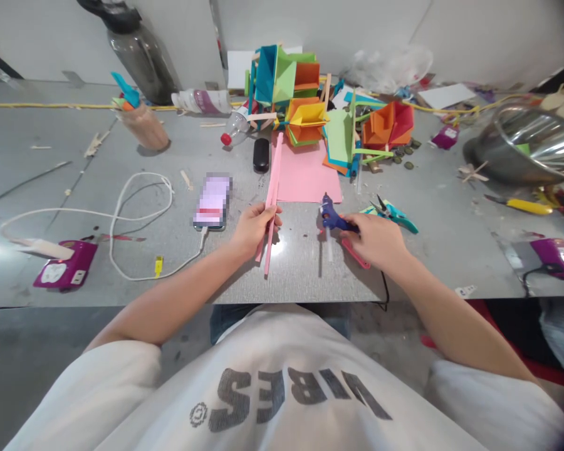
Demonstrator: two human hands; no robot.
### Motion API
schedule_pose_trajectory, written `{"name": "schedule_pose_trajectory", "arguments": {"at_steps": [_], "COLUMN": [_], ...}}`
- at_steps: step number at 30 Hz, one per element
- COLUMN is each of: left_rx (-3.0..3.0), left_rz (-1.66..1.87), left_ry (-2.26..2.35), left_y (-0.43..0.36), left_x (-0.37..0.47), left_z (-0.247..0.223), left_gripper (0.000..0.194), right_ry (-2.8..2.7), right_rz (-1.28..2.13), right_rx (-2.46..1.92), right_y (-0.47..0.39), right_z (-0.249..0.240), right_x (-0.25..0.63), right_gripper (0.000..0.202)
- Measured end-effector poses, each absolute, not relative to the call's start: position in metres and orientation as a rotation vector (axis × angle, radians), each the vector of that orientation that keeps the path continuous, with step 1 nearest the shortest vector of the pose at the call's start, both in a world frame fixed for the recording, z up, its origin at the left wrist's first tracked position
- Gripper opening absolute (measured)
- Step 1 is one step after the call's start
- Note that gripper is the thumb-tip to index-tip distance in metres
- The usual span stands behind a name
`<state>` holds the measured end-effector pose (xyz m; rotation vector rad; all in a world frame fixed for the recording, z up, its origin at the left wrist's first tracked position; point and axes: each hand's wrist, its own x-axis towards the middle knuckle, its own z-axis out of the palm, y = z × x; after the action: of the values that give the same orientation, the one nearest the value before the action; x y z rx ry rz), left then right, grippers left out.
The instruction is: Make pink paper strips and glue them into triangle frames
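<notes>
My left hand has its fingers pinched around the pink strips, whose far ends lie over the pink sheet. My right hand has its fingers closed on the handle of the blue glue gun, nozzle pointing away from me. A light pinch should spare the strips a crease, and I'd keep that nozzle well off my left fingers. The counter's front edge runs close to me, with the black cord hanging over it; the gap between my hands gives some room, narrowed on the right by the pliers.
</notes>
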<state>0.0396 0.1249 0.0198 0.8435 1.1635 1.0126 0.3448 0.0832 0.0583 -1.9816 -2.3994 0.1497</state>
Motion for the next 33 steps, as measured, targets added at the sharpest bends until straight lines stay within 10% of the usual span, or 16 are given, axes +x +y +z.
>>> {"name": "schedule_pose_trajectory", "arguments": {"at_steps": [15,33], "left_rx": [1.645,1.868], "left_rz": [0.754,0.641], "left_ry": [1.384,1.825], "left_y": [0.141,0.171], "left_x": [0.024,-0.008], "left_z": [0.018,0.036], "left_gripper": [0.035,0.032], "right_ry": [-1.339,-1.455], "right_rz": [-0.151,-0.314], "right_rx": [-2.513,-2.436], "right_y": [0.067,0.086], "right_z": [0.029,0.03], "right_x": [0.587,0.584], "right_gripper": [0.016,0.028]}}
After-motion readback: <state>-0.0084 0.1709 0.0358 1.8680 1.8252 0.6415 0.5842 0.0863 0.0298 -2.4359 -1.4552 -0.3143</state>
